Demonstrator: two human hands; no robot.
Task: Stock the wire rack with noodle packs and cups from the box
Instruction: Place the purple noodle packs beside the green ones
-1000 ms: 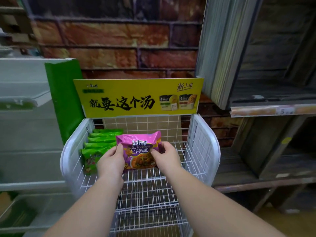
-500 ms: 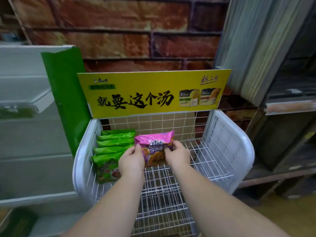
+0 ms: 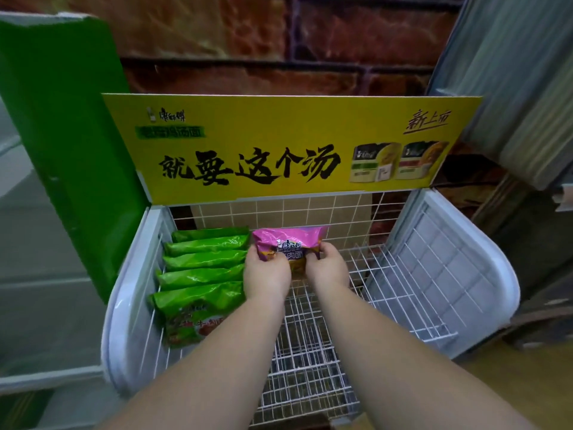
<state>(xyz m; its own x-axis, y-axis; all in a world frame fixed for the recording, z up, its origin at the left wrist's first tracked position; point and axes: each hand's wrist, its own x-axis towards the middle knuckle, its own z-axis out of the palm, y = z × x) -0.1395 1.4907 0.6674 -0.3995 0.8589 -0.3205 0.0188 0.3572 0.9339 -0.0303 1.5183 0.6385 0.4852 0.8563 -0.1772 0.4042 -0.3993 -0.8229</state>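
Hands first: we see the left hand (image 3: 266,274) and the right hand (image 3: 328,268) reaching together into the wire rack (image 3: 434,274), each gripping one side of a purple noodle pack (image 3: 286,242). The fingers of both are curled round the pack's edges, left on its left end, right on its right end. The pack stands nearly upright near the rack's back grid, in the middle of the top tier, its lower part hidden behind the hands (so we cannot tell whether it rests on the wire floor). Just beside it on the left, close to touching, a row of green noodle packs (image 3: 201,274) stands front to back along the rack's left wall. A yellow sign (image 3: 279,150) with black characters rises behind the rack, against a brick wall (image 3: 279,41).
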